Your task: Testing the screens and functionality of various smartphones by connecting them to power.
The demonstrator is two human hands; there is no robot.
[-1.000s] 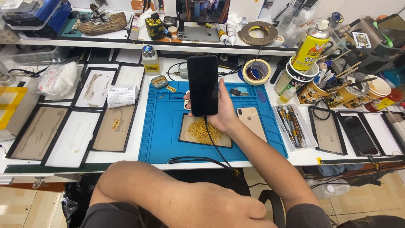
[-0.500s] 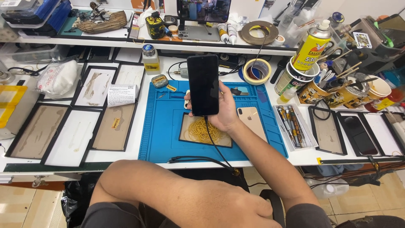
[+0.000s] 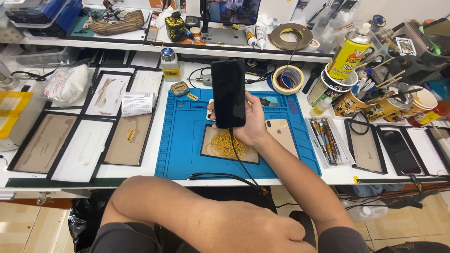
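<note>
Nothing has moved; right hand (image 3: 253,119) still grips phone (image 3: 228,93) above mat (image 3: 178,140).

A right hand (image 3: 253,119) holds a black smartphone (image 3: 228,93) upright above a blue work mat (image 3: 183,140), a black cable (image 3: 239,157) plugged into its base. The left hand (image 3: 262,234) rests folded across the lap, gripping nothing.

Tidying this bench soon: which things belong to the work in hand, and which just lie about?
In hand: right hand, black phone, plugged-in black cable.
Lying about: gold phone back, rubber bands, tape rolls, spray can, screwdriver tray.
</note>
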